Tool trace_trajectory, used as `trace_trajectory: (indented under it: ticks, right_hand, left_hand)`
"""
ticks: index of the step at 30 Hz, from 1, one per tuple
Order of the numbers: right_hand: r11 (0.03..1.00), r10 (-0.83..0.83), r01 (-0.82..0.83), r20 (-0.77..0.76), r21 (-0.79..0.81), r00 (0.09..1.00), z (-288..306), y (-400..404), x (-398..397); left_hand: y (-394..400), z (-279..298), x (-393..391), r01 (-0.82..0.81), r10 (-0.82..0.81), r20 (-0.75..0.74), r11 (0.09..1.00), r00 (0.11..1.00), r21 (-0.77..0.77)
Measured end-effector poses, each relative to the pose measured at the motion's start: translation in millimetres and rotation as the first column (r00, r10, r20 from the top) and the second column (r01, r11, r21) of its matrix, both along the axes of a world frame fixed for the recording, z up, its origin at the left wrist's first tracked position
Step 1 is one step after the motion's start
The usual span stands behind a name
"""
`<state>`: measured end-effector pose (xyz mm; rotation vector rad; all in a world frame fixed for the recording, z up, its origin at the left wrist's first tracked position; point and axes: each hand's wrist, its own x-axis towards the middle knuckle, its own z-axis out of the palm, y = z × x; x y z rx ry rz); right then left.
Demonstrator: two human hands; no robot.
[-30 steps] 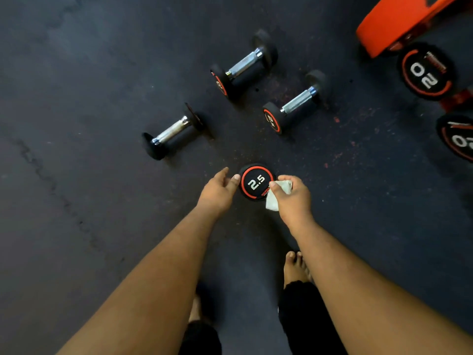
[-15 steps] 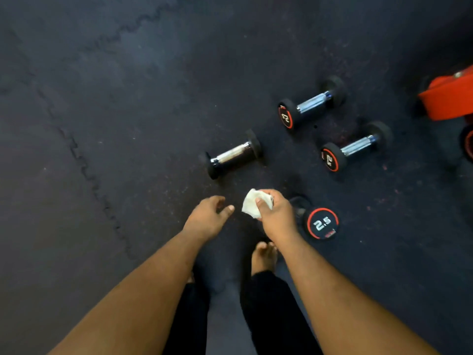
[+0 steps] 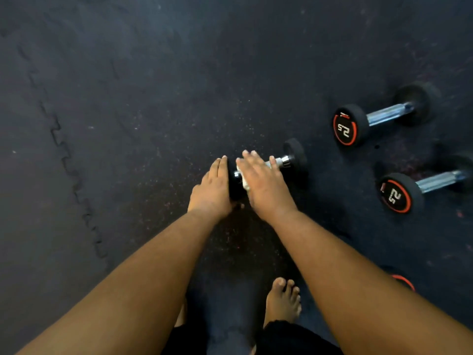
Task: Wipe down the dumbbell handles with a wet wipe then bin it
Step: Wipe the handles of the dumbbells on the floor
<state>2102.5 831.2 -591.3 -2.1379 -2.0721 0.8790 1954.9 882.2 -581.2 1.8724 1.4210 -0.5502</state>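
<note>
Crouching over the near dumbbell (image 3: 266, 172) on the rubber floor (image 3: 128, 124), the person steadies its left-side head with the left hand (image 3: 213, 190), fingers laid straight against the black rubber. The right hand (image 3: 263, 183) lies flat over the chrome handle, fingers extended, pressing the white wet wipe (image 3: 243, 179) onto the bar; only a scrap of wipe shows beside that head. The dumbbell looks small but dense and liable to roll, so bracing a head makes sense. The wipe is limp and damp, best wrapped round the knurled bar. Two 2.5 dumbbells (image 3: 378, 119) lie to the right of it.
</note>
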Motion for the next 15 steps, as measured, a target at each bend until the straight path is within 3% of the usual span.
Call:
trace_trajectory:
  ticks: [2,5,10,15]
  right_hand:
    - [0.98,0.194,-0.178,0.214,-0.094,0.957,-18.1,-9.3,-3.9]
    - [0.97,0.243,-0.226,0.344,-0.089,0.907,-32.4,-1.4,-11.0]
    - [0.981,0.193,-0.184,0.312,-0.059,0.93,-32.8,38.2,-14.5]
    - [0.987,0.158,-0.132,0.387,-0.093,0.909,-31.9,-17.5,-20.7]
  left_hand:
    - [1.2,-12.8,6.2,-0.042,0.041,0.017,0.998,0.999,0.054]
    - [11.3,-19.1,11.9,-0.071,0.072,-0.011,0.994,0.997,0.088]
    - [22.3,-15.4,12.0,0.007,-0.001,-0.07,0.996,0.998,0.087]
    - [22.9,-16.9,12.1,0.012,-0.007,-0.049,0.995,0.999,0.101]
